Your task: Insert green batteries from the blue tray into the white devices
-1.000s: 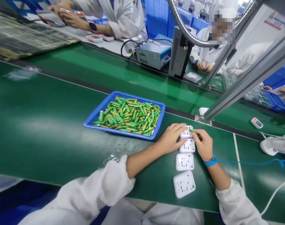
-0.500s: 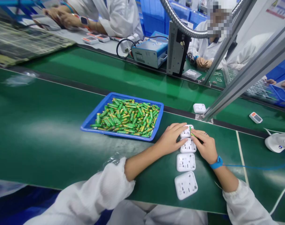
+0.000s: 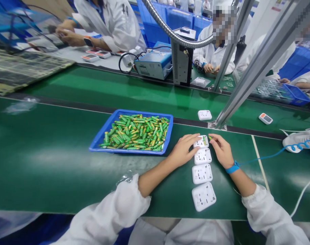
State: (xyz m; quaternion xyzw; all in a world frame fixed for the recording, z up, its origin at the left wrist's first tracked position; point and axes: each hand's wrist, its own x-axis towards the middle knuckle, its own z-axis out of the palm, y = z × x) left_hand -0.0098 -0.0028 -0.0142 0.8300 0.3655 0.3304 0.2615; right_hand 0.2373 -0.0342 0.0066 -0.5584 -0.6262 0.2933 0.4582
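Note:
Several white square devices lie in a column on the green belt, backs up. My left hand [image 3: 183, 149] rests on the belt with its fingers against the left side of the farthest device [image 3: 201, 141], which has a green battery in its slot. My right hand [image 3: 221, 148] is closed at that device's right edge, pinching a green battery [image 3: 210, 137]. It wears a blue wrist strap [image 3: 232, 167] with a coiled cord. The nearer devices [image 3: 202, 173] lie untouched. A blue tray [image 3: 103, 133] heaped with green and yellow batteries sits just left of my left hand.
A slanted aluminium post [image 3: 236, 92] rises right behind the devices. One more white device [image 3: 204, 115] lies past the belt divider, an orange-marked one [image 3: 265, 118] further right. A blue instrument box [image 3: 152, 64] and black unit [image 3: 180, 61] stand behind. Other people in white coats work across the line.
A battery now sits in the farthest device and my right hand has drawn slightly to the right of it. The camera has tipped down and shifted.

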